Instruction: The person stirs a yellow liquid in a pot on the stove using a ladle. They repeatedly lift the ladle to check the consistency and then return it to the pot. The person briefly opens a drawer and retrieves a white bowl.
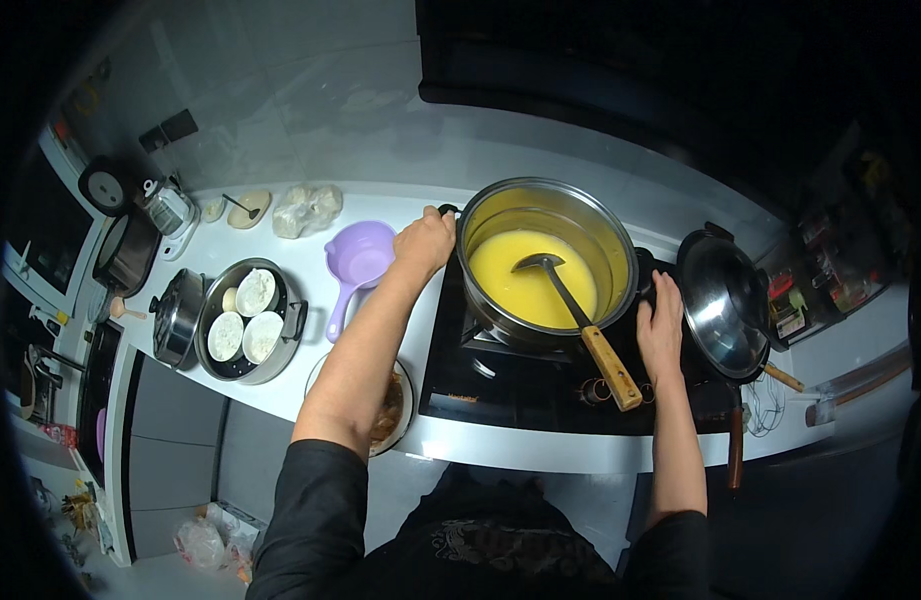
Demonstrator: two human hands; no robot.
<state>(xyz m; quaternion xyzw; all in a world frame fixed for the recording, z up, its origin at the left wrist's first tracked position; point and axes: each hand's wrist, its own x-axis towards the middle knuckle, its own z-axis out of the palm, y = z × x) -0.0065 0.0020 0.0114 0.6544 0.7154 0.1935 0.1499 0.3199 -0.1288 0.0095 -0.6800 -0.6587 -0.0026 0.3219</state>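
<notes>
A large stainless steel pot (pixel 472 300) stands on the left side of a black gas cooktop (pixel 505 397), with yellow liquid (pixel 498 262) in it. Leaning inside the pot is a metal ladle (pixel 573 296); its wooden handle (pixel 610 367) sticks out over the near rim. My left hand (pixel 429 238) is closed around the pot's left handle. Beside the black right handle (pixel 645 268) is my right hand (pixel 661 326), fingers extended and thumb apart; whether the fingertips touch that handle is unclear.
Right of the pot sits a lidded wok (pixel 719 300), its wooden handle (pixel 735 450) jutting past the counter edge. To the left are a purple dipper (pixel 359 255), a steamer pan (pixel 288 352) with white-filled bowls, a plastic bag (pixel 307 210) and a food bowl (pixel 404 409) partly behind my forearm.
</notes>
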